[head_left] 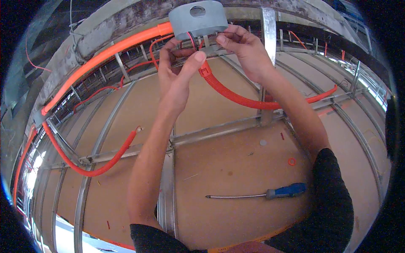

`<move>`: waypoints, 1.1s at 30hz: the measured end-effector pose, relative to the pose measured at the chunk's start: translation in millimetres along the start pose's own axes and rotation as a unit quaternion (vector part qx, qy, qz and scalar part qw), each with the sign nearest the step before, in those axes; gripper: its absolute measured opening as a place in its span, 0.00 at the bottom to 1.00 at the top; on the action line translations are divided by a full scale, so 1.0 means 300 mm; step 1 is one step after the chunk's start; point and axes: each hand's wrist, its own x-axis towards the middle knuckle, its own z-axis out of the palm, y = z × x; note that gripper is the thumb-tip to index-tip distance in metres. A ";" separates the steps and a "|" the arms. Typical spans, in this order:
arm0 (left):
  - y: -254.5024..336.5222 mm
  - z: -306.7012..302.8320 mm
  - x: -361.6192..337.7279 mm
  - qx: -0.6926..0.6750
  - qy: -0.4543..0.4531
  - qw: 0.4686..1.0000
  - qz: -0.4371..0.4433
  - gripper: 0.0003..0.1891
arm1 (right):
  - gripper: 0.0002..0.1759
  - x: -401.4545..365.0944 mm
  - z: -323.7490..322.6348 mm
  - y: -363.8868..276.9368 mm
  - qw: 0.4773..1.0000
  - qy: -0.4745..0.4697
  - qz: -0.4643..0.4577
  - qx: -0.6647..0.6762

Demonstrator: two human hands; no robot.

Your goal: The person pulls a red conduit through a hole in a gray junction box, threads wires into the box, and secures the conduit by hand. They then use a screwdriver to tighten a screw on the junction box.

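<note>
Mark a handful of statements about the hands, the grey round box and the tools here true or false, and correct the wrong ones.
1. The left hand and right hand are both raised at the grey round box. True.
2. The screwdriver is in the right hand. False: it lies on the brown board.
3. The screwdriver's tip points to the left of the picture. True.
4. The small red ring is around the screwdriver's shaft. False: it lies apart, beyond the handle.
5. A bright orange pipe meets the box. True.
</note>
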 end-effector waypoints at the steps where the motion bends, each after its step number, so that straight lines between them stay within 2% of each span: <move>1: 0.000 -0.001 0.000 0.000 0.000 1.000 0.000 0.40 | 0.22 -0.006 0.004 -0.012 1.000 0.013 0.010 -0.024; 8: -0.001 -0.001 -0.001 0.014 0.004 1.000 -0.004 0.41 | 0.21 -0.005 0.000 -0.006 1.000 -0.004 -0.004 0.015; 10: -0.003 -0.003 0.000 0.016 0.005 1.000 -0.005 0.41 | 0.15 -0.005 -0.001 -0.007 1.000 -0.018 -0.002 0.014; 14: 0.008 0.006 -0.002 0.003 0.003 1.000 -0.006 0.40 | 0.15 -0.011 -0.002 -0.023 1.000 -0.026 0.002 0.010; 16: 0.010 0.006 -0.003 0.000 0.007 1.000 -0.010 0.40 | 0.21 -0.012 0.004 -0.029 1.000 0.003 0.016 -0.001; 19: 0.000 0.000 0.001 -0.002 -0.003 1.000 -0.006 0.40 | 0.16 -0.010 0.005 -0.025 1.000 -0.005 0.015 -0.003; 25: -0.003 -0.003 0.001 0.013 0.001 1.000 -0.007 0.40 | 0.16 -0.001 -0.012 -0.022 0.999 -0.041 0.019 0.005; 29: -0.004 -0.004 0.003 0.018 -0.004 1.000 -0.005 0.41 | 0.16 0.007 -0.013 -0.002 1.000 -0.030 0.008 0.004; 31: -0.003 -0.003 0.003 0.018 -0.003 1.000 -0.005 0.41 | 0.20 -0.006 -0.002 -0.023 0.999 0.005 0.034 -0.003; 33: -0.007 -0.005 0.003 0.026 0.004 1.000 -0.001 0.42 | 0.18 -0.008 -0.003 -0.030 0.999 -0.011 0.030 -0.004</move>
